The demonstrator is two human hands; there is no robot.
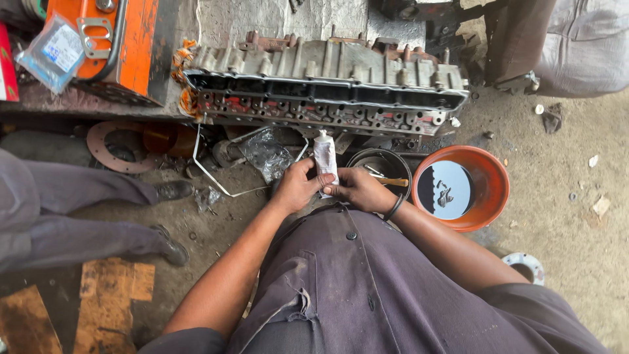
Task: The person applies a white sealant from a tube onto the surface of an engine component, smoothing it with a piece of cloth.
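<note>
Both hands hold a white squeeze tube (325, 157) upright in front of my body. My left hand (296, 186) wraps the tube's lower part from the left. My right hand (357, 189) pinches its bottom end from the right; a dark band circles that wrist. The tube's cap points up toward a long grey metal engine cylinder head (327, 85) lying on a ledge ahead, its side full of ports and holes.
An orange bowl (488, 172) of dark liquid and a black pot (380, 167) with a brush stand on the dirt floor at right. Another person's legs and shoes (171, 190) lie at left. An orange metal box (114, 46), a round gasket (105, 145), plastic wrap (265, 154), wooden boards (111, 295).
</note>
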